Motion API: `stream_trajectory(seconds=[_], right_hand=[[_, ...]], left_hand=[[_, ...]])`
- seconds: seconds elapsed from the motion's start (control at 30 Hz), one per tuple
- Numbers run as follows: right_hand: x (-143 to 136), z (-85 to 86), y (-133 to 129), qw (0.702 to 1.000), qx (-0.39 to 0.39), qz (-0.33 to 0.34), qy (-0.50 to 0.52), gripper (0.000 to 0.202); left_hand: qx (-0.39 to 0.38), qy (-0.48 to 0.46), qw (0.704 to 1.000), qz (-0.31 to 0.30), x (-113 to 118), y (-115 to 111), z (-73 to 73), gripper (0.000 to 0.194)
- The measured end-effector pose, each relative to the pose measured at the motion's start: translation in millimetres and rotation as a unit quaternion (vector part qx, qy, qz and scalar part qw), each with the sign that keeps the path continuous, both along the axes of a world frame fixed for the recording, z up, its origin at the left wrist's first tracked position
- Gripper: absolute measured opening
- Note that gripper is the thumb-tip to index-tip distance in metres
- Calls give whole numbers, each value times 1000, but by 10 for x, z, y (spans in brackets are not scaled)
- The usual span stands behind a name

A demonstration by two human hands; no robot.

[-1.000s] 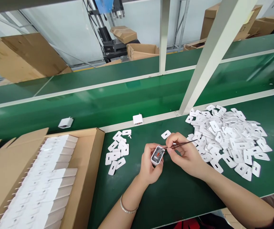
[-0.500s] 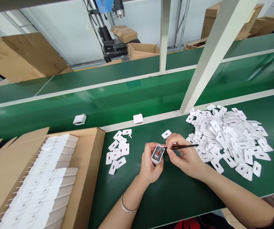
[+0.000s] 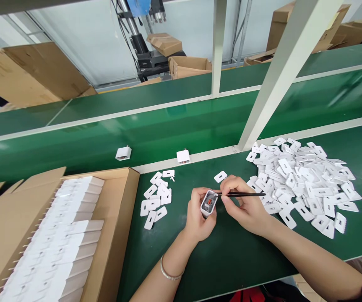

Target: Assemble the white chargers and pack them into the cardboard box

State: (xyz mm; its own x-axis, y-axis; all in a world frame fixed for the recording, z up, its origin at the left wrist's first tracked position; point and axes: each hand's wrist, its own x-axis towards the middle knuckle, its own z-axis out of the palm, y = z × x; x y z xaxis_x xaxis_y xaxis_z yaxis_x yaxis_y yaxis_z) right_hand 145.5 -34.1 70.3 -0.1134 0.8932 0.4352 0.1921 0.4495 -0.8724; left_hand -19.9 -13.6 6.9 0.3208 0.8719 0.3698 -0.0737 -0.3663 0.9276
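My left hand (image 3: 199,218) is wrapped round a white charger housing (image 3: 206,210), its open end facing up toward me. Inside the housing show grey parts and an orange-red piece. Black tweezers (image 3: 243,194) are pinched in my right hand (image 3: 242,205), and their tips reach the housing's upper right rim. Whether the tips grip anything is too small to tell. Just beyond my right hand lies one white slotted cover plate (image 3: 220,176). A small group of such plates (image 3: 152,204) lies left of my left hand.
A large pile of white plates (image 3: 306,176) covers the right side of the green table. At left stands a cardboard box (image 3: 114,235) with rows of white housings (image 3: 74,239). Two white housings, one left (image 3: 123,153) and one right (image 3: 183,157), are by the green back panel. A slanted post (image 3: 272,92) rises behind.
The left white housing by the back panel has moved to the right. The tweezers have turned slightly in my right hand, while my left hand keeps the housing in place.
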Motion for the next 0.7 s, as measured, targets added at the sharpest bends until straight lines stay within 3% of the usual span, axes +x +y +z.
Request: stream_trajectory(seconds=[0.13,0.33,0.5,0.7], right_hand=[[4,24,10,1000,-9,-4,-7,12],[-1,37,17,996,-83,-3,-34,10],[10,-42,24,994,-91,-17,58,7],[8,-38,23,997,-68,-8,21,7]], left_hand=[[2,25,1000,12,-6,-1,4,30],[15,122,991,49,-14,4,-18,35],[-10,112,993,41,-22,4,-30,35],[-24,87,995,32,-20,11,-6,36]])
